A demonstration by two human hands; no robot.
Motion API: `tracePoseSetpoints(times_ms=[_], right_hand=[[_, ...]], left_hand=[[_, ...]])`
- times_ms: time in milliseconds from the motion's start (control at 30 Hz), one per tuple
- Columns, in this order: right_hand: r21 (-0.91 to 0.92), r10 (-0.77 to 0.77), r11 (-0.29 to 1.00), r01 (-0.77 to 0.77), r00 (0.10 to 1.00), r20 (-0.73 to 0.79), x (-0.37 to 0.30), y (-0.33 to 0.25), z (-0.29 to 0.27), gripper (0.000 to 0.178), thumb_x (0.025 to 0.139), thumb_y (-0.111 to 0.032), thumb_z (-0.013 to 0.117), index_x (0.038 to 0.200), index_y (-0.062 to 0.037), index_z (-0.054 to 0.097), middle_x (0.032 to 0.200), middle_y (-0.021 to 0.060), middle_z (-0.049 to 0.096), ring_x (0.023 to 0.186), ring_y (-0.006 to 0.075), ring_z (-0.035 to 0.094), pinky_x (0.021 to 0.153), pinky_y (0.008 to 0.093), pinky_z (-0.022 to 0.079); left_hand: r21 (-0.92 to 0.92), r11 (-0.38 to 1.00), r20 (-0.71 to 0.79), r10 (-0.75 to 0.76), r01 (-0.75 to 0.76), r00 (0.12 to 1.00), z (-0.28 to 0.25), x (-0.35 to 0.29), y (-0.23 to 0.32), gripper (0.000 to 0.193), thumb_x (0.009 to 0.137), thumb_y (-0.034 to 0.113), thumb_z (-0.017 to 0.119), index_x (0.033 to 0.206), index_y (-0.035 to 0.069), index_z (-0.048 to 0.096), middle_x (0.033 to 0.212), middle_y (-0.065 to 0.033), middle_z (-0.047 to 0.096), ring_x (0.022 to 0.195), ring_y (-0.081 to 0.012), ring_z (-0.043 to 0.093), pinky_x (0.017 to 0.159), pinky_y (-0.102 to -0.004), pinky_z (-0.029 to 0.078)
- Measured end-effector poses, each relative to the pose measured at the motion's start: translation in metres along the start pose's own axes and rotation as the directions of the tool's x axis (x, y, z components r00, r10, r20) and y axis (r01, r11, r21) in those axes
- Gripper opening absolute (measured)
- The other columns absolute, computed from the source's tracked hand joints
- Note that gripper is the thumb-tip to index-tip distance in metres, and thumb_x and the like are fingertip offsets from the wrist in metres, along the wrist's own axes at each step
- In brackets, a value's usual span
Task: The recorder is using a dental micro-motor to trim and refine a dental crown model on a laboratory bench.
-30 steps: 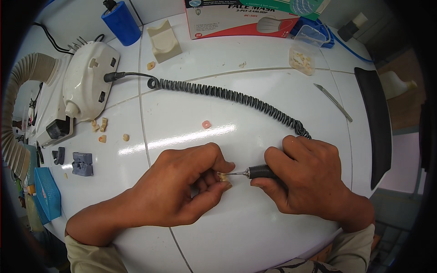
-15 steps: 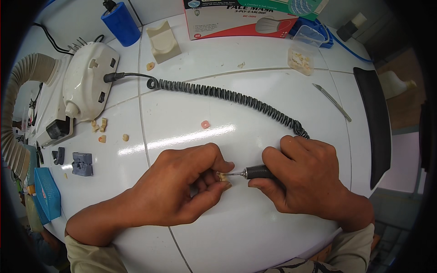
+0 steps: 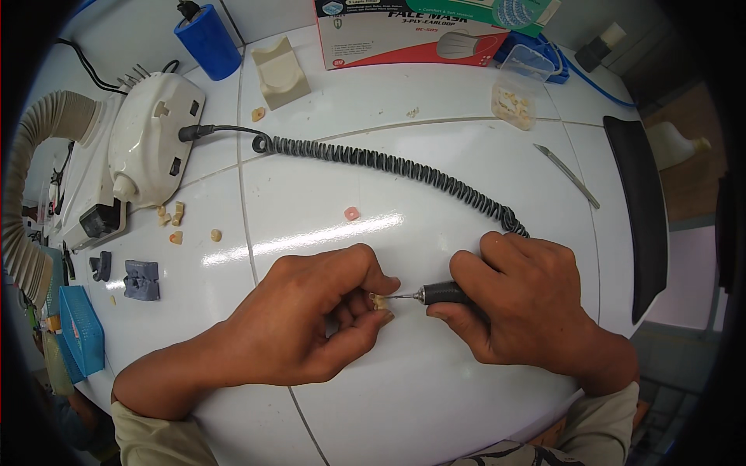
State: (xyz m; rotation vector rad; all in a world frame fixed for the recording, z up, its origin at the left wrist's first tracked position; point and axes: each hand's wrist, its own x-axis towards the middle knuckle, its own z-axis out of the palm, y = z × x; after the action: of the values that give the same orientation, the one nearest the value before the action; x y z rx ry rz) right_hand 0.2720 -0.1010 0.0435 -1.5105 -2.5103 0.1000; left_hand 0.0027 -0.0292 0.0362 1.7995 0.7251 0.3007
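My left hand (image 3: 318, 314) pinches a small cream-yellow dental piece (image 3: 378, 301), tooth-like in shape, between its fingertips. Most of that piece is covered by the fingers. My right hand (image 3: 521, 299) is wrapped round the black grip of a rotary handpiece (image 3: 443, 293), which points left. Its thin metal bur reaches the dental piece; whether it touches cannot be made out. A coiled black cord (image 3: 388, 161) runs from behind my right hand to a white control unit (image 3: 151, 140) at the left. Beyond my left hand lies a small pink piece (image 3: 352, 213).
Cream tooth pieces (image 3: 179, 213) and grey blocks (image 3: 141, 279) lie at left, near a blue basket (image 3: 81, 330) and a ribbed hose (image 3: 22, 194). Farther back are a beige stand (image 3: 280, 74), a mask box (image 3: 412, 43) and a clear container (image 3: 513, 105). A scalpel (image 3: 571, 179) lies right.
The handpiece has shifted very slightly to the right with my right hand. My left hand keeps its pinch on the dental piece.
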Motion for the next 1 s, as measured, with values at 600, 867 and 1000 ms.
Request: tracePoseSetpoints(times_ms=[600,867,1000], right_hand=[[0.023,-0.005,1.000,0.005,1.000,0.004,0.0004,0.0016,-0.0009,0.043,0.096,-0.050,0.080,0.085,-0.0128,0.062,0.071,0.0024,0.048,0.053,0.0176,0.052,0.046,0.0355,0.038],[0.006,0.004,1.000,-0.004,1.000,0.021,-0.0001,0.0001,-0.0009,0.043,0.097,-0.051,0.080,0.085,-0.0133,0.062,0.072,0.0021,0.048,0.054,0.0175,0.052,0.046,0.0350,0.039],[0.002,0.000,1.000,0.000,1.000,0.022,-0.0005,0.0001,-0.0010,0.043,0.096,-0.051,0.080,0.085,-0.0134,0.062,0.073,0.0021,0.048,0.055,0.0173,0.052,0.047,0.0348,0.039]], left_hand=[[-0.050,0.998,0.026,0.029,-0.028,0.999,0.0002,-0.0005,-0.0043,0.020,0.100,-0.004,0.072,0.118,-0.004,0.063,0.098,-0.0108,0.077,0.084,-0.0149,0.080,0.069,-0.0259,0.062],[-0.058,0.997,0.022,0.046,-0.045,0.999,0.0007,-0.0006,-0.0047,0.020,0.100,-0.005,0.072,0.118,-0.005,0.064,0.098,-0.0111,0.077,0.083,-0.0149,0.080,0.069,-0.0259,0.062],[-0.060,0.998,0.024,0.029,-0.027,0.999,0.0010,-0.0004,-0.0045,0.019,0.100,-0.005,0.072,0.118,-0.005,0.064,0.096,-0.0109,0.077,0.084,-0.0143,0.079,0.069,-0.0255,0.061]])
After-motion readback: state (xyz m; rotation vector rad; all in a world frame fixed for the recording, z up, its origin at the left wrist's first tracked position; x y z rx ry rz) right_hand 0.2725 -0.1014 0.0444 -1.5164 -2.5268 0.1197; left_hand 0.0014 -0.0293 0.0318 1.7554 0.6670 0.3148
